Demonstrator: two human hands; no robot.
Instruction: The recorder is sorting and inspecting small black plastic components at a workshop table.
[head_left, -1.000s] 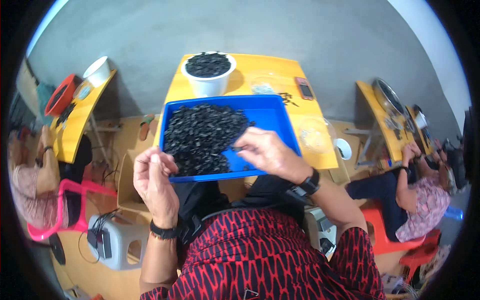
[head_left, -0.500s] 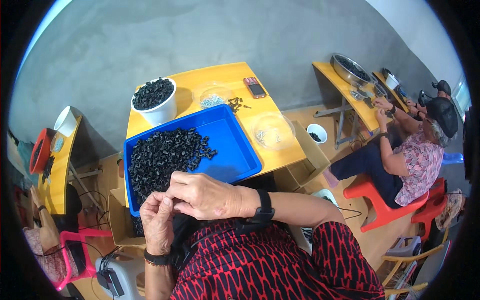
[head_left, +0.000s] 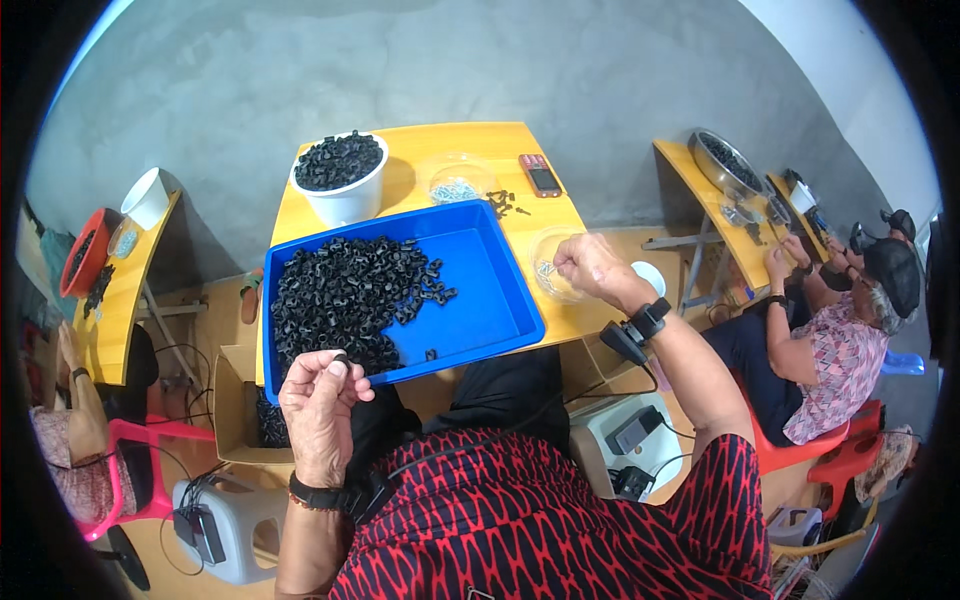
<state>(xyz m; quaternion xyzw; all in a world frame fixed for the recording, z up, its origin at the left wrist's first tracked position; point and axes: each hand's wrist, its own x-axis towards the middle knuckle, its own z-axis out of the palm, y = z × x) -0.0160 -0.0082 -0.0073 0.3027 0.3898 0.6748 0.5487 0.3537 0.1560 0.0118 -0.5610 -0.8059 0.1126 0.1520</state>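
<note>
A person in a red and black patterned shirt sits at a yellow bench (head_left: 430, 145), both bare hands in view. The left hand (head_left: 318, 405), at the near left corner of a blue tray (head_left: 472, 290), pinches a small black piece (head_left: 341, 361) between thumb and finger. Just beyond that hand, inside the tray, lies a heap of similar black pieces (head_left: 340, 290); farther beyond stands a white bucket (head_left: 348, 203) piled with more.

Half a second ago the two hands met over the tray's near edge. Now they are well apart: the right hand (head_left: 605, 272) has gone out past the tray's right side to a clear dish (head_left: 533, 262). Its fingers are curled in over small silvery pieces (head_left: 546, 279); whether they grip one cannot be told. So the left hand alone keeps the black piece while the right is busy at the dish.

Beyond the right hand, to its left, sit a second clear dish (head_left: 434, 180) of silvery bits and a red phone (head_left: 541, 176).
</note>
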